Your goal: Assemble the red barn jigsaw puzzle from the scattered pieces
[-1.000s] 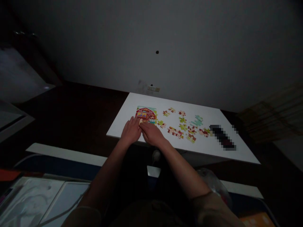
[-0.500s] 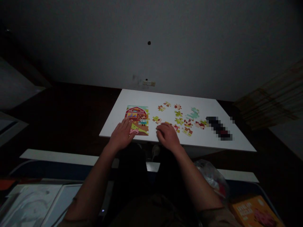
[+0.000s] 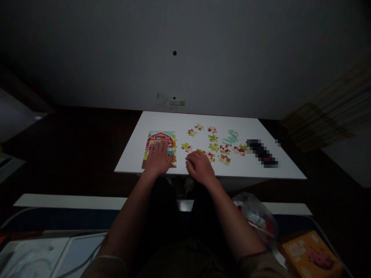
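My left hand (image 3: pixel 159 157) lies flat, fingers extended, over the middle of a joined jigsaw puzzle (image 3: pixel 161 135). The puzzle shows a red barn and a figure in blue, and the hand covers much of its lower half. My right hand (image 3: pixel 200 166) rests at the table's near edge with its fingers curled in and the thumb beneath. I see nothing in its grasp. Just beyond it lie a yellowish puzzle piece (image 3: pixel 201 151) and a green-and-pink puzzle piece (image 3: pixel 187 147). Several loose pieces (image 3: pixel 224 159) are spread to the right.
The white table (image 3: pixel 133 154) stands near a grey wall with a socket strip (image 3: pixel 177 102). A dark pixelated object (image 3: pixel 262 153) lies at the table's right. Beside my right arm are a clear plastic bag (image 3: pixel 256 216) and an orange puzzle box (image 3: pixel 311 255).
My left hand has slid right across the puzzle, from its lower left to its middle. My right hand stays curled in nearly the same spot. The whole view has shifted slightly.
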### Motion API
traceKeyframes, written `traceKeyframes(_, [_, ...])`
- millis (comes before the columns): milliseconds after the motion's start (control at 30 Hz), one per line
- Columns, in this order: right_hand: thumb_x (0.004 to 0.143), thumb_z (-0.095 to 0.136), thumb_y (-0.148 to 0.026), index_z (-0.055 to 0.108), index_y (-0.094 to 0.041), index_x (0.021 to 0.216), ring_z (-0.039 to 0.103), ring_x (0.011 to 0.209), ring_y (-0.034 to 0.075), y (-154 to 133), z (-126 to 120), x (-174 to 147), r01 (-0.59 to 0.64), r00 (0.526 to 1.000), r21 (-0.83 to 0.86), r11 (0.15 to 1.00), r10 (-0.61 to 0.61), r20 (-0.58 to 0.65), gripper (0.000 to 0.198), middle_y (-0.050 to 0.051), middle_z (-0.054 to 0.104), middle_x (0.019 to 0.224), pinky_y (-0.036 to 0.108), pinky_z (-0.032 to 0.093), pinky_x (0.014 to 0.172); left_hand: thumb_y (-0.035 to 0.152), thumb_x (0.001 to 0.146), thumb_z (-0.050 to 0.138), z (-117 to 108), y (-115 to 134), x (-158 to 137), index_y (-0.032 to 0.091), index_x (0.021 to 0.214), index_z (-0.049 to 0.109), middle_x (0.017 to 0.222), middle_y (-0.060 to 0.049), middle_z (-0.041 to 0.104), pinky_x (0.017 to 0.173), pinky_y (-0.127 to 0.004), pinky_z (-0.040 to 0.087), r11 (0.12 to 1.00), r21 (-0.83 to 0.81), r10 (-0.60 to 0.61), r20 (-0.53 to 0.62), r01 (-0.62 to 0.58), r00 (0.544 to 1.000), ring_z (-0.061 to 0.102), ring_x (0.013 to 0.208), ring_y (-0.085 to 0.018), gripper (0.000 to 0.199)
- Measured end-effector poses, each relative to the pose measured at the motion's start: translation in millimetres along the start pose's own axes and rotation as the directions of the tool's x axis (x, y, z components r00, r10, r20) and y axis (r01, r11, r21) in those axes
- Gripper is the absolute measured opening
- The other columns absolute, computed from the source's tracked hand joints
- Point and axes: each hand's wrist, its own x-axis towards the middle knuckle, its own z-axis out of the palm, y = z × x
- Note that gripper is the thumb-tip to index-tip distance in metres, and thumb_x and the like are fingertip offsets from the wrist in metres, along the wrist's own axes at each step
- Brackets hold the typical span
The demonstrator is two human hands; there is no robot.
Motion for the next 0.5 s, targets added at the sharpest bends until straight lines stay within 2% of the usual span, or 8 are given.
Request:
traceKeyframes(267, [0.089,0.049,-0.024,0.063,-0.022,0.103,0.052,0.105,0.024,1.1,-1.5,0.6,-0.043,0.998,-0.02,0.999,0.044,0.035,0.02,0.008,0.063,0.106,0.044,0.038,0.099,0.053,0.093,0.029,7.7,-7.2,5.3,0.017,0.149,0.023,0.155,-0.011,0.022,0.115,-0.055,0.018,0.999,0.012,0.033,-0.025,-0.033,0.999,0.019,0.143,-0.033,0.068])
traceKeyframes(500, [0.089,0.05,-0.025,0.063,-0.022,0.103,0.051,0.105,0.024,2.4,-3.4,0.4,-0.032,0.998,-0.01,0.999,0.033,0.051,0.019,0.008,0.063,0.105,0.043,0.038,0.098,0.055,0.09,0.037,8.1,-4.1,4.8,0.028,0.147,0.029,0.151,-0.008,0.033,0.112,-0.06,0.018,0.998,0.04,0.052,-0.053,-0.05,0.997,0.025,0.14,-0.034,0.064])
